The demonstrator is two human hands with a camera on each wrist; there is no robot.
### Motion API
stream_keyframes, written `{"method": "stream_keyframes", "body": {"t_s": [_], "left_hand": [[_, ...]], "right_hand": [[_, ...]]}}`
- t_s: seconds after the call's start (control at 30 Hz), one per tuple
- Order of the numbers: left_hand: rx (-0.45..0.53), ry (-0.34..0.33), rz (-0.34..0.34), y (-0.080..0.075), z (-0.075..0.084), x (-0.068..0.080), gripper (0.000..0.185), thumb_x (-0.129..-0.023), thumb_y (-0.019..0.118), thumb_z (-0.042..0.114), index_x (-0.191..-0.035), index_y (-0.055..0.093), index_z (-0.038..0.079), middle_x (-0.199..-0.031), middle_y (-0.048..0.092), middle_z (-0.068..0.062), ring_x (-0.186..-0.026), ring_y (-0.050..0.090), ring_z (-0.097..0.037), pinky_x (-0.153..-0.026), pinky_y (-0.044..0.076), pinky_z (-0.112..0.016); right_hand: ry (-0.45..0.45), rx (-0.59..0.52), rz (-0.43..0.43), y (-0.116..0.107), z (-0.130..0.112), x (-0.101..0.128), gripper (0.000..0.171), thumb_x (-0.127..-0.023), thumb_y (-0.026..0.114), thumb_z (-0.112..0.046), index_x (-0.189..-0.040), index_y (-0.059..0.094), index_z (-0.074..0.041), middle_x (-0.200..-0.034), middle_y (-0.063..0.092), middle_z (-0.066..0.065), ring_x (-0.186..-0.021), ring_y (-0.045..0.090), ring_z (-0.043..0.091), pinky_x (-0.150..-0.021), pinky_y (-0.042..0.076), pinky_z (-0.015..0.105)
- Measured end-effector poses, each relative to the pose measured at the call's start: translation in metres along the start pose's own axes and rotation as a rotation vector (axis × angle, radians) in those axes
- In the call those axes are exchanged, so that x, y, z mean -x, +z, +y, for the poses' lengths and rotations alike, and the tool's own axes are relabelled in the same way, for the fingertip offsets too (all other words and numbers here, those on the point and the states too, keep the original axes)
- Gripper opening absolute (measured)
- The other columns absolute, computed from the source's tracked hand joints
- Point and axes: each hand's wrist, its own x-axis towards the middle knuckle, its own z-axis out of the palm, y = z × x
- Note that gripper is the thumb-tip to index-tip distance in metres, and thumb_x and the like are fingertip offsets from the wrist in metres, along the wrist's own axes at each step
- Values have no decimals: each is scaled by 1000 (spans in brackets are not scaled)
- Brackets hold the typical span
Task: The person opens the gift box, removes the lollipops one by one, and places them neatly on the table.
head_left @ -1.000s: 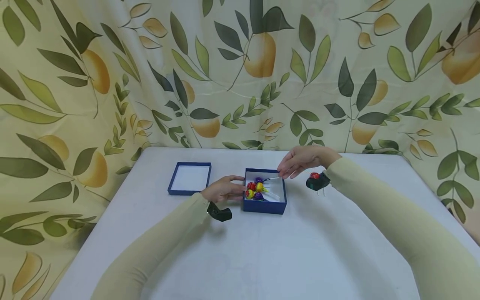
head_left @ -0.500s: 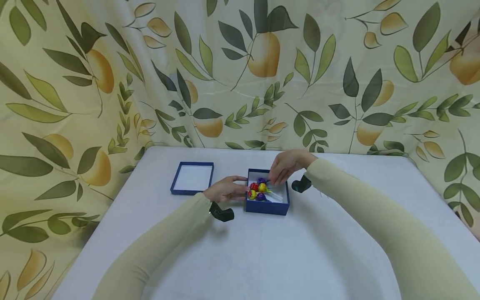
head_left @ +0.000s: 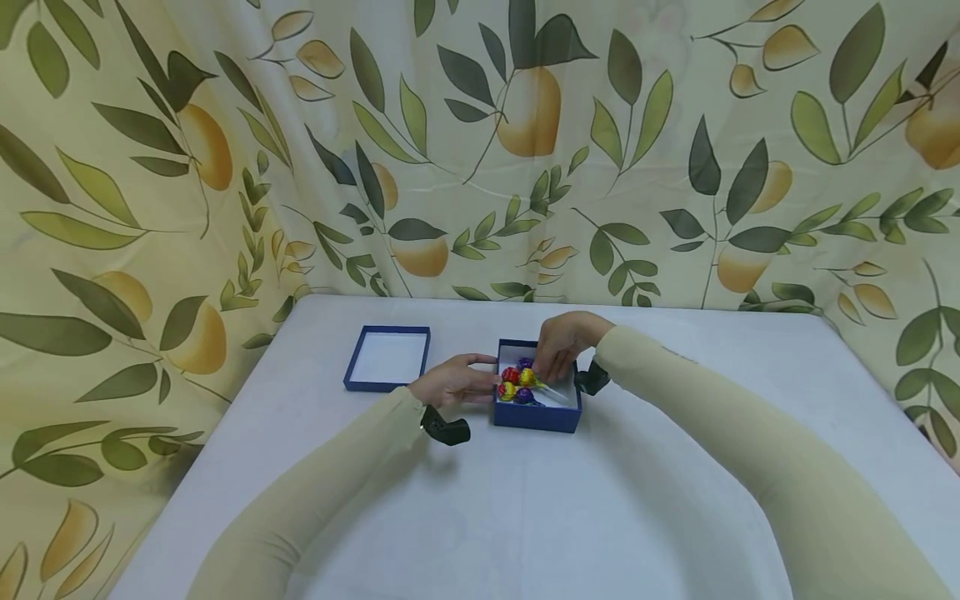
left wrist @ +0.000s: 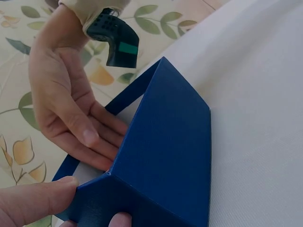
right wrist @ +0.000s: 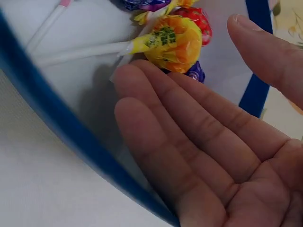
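the blue box sits near the middle of the white table, a little toward the far edge, with its open top showing a white lining. inside it, bunched at the left wall, lie wrapped lollipops in red, yellow and purple, their white sticks pointing toward the box's right side. the left hand grips the box at its left wall: in the left wrist view the thumb presses on the near left corner and a fingertip curls against the outer wall below it. the right hand reaches down into the box from the far side, fingers straight and held together, thumb spread apart from them; in the right wrist view the fingertips are just beside the yellow lollipop, and whether they touch it cannot be told. it holds nothing. a red lollipop and a purple one lie right behind the yellow one.

the box lid, blue with a white inside, lies upturned on the table to the left of the box, nearer the far left corner and apart from it. a leaf-and-fruit printed curtain hangs behind the table's far and left edges.
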Motion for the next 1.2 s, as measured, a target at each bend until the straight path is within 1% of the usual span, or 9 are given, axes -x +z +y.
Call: {"method": "stream_keyframes", "body": {"t_s": [0.17, 0.33, 0.47, 0.6, 0.87, 1.03, 1.2], "left_hand": [[2, -3, -3, 0, 0, 1, 54, -91, 57, 1, -141, 39, 9, -134, 53, -20, -122, 54, -32, -101, 48, -41], [-1, -7, 5, 1, 1, 0, 54, -91, 58, 1, -141, 39, 9, -134, 53, -21, -120, 56, -31, -100, 49, -40], [-3, -12, 15, 1, 2, -1, 54, -90, 59, 1, -140, 40, 9, -133, 54, -20, -117, 58, -30, -98, 50, -39], [-5, -19, 13, 1, 1, -2, 55, -90, 59, 1, -141, 40, 10, -133, 54, -20, -118, 57, -30, -97, 51, -38], [-4, -18, 8, 0, 1, -2, 54, -90, 58, 2, -141, 40, 10, -133, 54, -20, -119, 57, -31, -98, 50, -39], [3, -24, 12, 1, 2, -2, 54, -90, 59, 2, -140, 40, 10, -132, 55, -19, -118, 58, -31, -97, 50, -38], [9, -27, 19, 1, 2, -1, 55, -90, 59, 1, -140, 41, 10, -131, 56, -19, -117, 58, -31, -97, 51, -38]], "right_hand": [[25, 20, 9, 5, -2, -3, 21, -87, 65, -13, -100, 68, 3, -80, 70, 4, -72, 65, 11, -77, 57, 25], [57, 28, 30, 9, -4, -4, 16, -86, 66, -14, -95, 68, 0, -79, 69, 4, -70, 64, 12, -77, 57, 26], [61, 25, 41, 11, -5, -3, 18, -86, 67, -12, -98, 69, 1, -80, 69, 5, -70, 64, 12, -78, 58, 26], [55, 16, 42, 11, -5, -3, 22, -86, 67, -12, -103, 69, 2, -81, 69, 4, -70, 64, 11, -76, 58, 25], [57, 16, 50, 13, -4, -5, 21, -85, 68, -11, -102, 69, 2, -77, 68, 3, -68, 64, 11, -73, 58, 23], [94, 27, 86, 15, -6, -6, 23, -83, 70, -12, -102, 70, 1, -76, 67, 3, -67, 62, 11, -72, 58, 23], [118, 57, 121, 18, -7, -6, 22, -82, 72, -12, -101, 71, 0, -81, 66, 5, -69, 60, 12, -73, 57, 23]]}}
